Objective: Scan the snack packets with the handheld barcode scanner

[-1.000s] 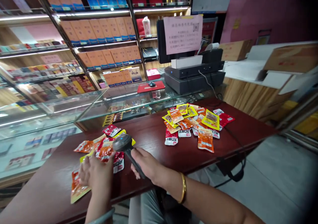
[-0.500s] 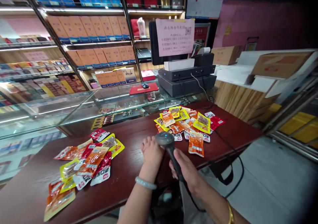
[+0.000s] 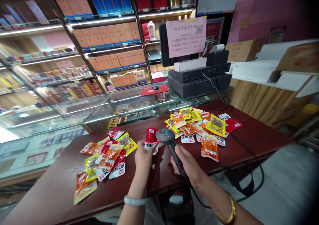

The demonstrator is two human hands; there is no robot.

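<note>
Red packet [image 3: 151, 135] pinched beside a dark scanner [image 3: 172, 150]

The left grip [image 3: 144, 156] is closed on the packet's whitish near end, between two piles and toward the far edge of the wooden surface [image 3: 57, 186]; whether the packet touches the wood cannot be told. Just to its right, the right grip [image 3: 186, 165] wraps the scanner's handle. One pile of packets [image 3: 110, 157] lies toward the surface's left end; a larger pile [image 3: 190, 128] spreads from the far edge toward the right. Beyond that edge stand a glass display case [image 3: 124, 102] and a pink notice [image 3: 186, 37].
</note>
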